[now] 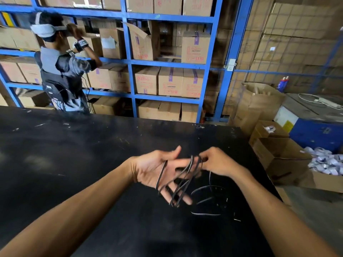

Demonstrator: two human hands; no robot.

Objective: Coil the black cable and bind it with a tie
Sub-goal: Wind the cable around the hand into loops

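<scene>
Over the scuffed black bench (92, 154), toward its right edge, the person's left hand (157, 173) is spread flat, palm up, fingers splayed. Several loops of thin black cable (182, 179) are wound across its palm and fingers. The right hand (216, 162) is just beside those fingertips, its fingers pinched shut on the cable strands. The loose remainder of the cable curls on the benchtop below the right hand, near the right edge. Behind the bench, another person stands at blue metal shelving (128, 62) stacked with brown cardboard boxes (169, 81).
</scene>
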